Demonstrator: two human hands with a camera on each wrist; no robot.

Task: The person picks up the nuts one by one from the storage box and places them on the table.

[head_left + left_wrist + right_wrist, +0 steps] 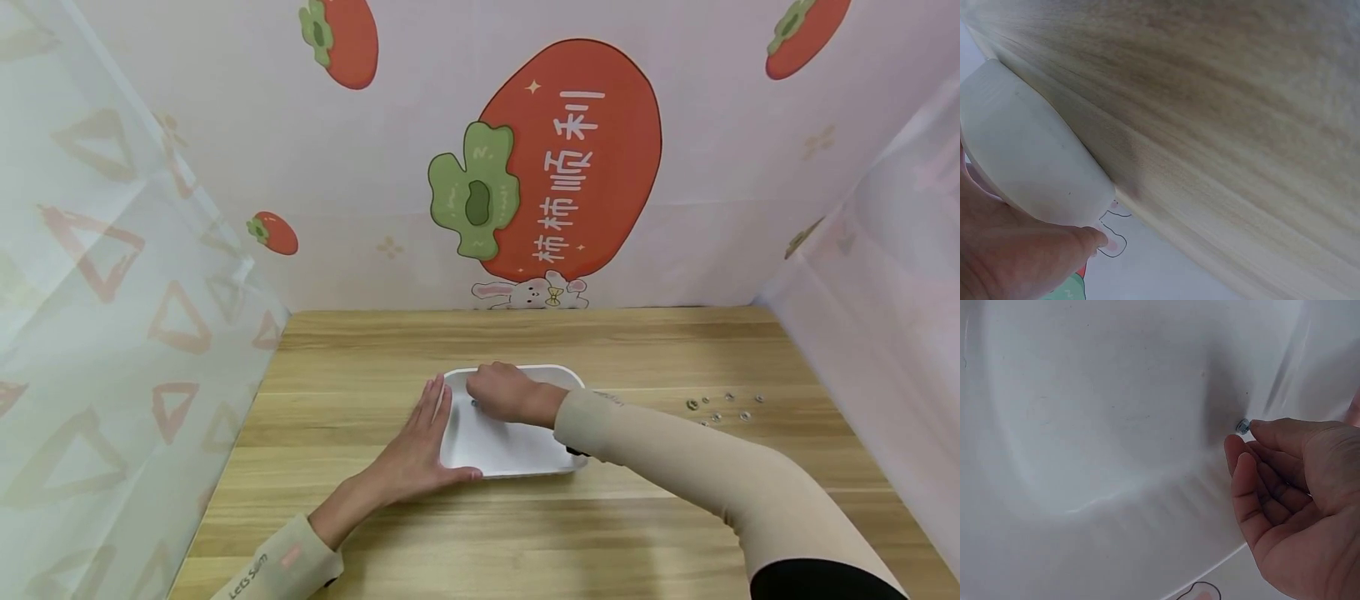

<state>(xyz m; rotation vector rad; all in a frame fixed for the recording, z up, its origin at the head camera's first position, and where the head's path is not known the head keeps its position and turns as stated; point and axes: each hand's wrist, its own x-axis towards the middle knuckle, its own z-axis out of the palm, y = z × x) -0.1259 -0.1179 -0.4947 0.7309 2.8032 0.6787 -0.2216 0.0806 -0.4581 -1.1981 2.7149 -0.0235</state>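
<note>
A white tray [517, 450] sits on the wooden table. My left hand [412, 458] is spread at its left end, straight fingers along the left rim and thumb against the near edge. The left wrist view shows the thumb [1079, 240] touching the tray's outer wall [1035, 144]. Over the tray's far left part, my right hand [510, 394] has its fingers curled. In the right wrist view, the thumb and index fingertips of this hand [1297, 494] pinch a small metal nut [1242, 427] close over the tray floor [1116, 412].
Several small metal nuts [692, 404] lie scattered on the table [637, 517] to the right of the tray, beyond my right forearm. A printed cloth backdrop [360, 167] stands behind the table, with pale cloth sides at left and right.
</note>
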